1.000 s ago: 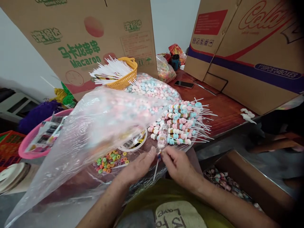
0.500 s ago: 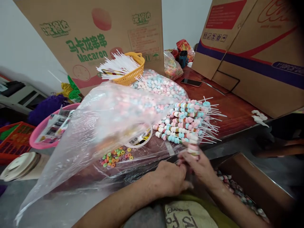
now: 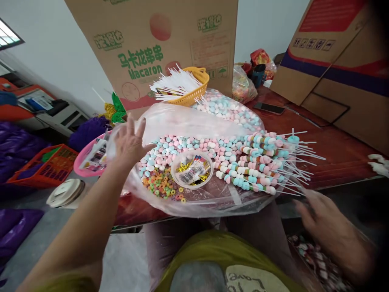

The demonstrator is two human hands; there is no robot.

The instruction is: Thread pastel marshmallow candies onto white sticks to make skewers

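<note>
My left hand [image 3: 130, 142] is open, fingers spread, against the clear plastic sheet [image 3: 182, 119] at the left. Under and beside that sheet lie loose pink, white and blue marshmallows [image 3: 194, 142]. My right hand [image 3: 328, 221], slightly blurred, is open with nothing visible in it, close to the stick ends of the marshmallow skewers [image 3: 255, 170] piled on the table's right side. A round plastic tub [image 3: 174, 180] with small packets and gold ties stands in the middle. Colourful ring candies [image 3: 162, 184] lie left of it.
A yellow basket [image 3: 191, 97] of white sticks stands at the back before a large carton [image 3: 176, 36]. A phone [image 3: 269, 108] lies near another carton [image 3: 343, 69] at right. Below my right hand are many wrapped skewers [image 3: 319, 259]. A pink basin [image 3: 80, 162] is at left.
My hands have parted: the left swung up and left to the plastic sheet, now folded back off the candies. The right moved right, and the skewer it held is no longer in it.
</note>
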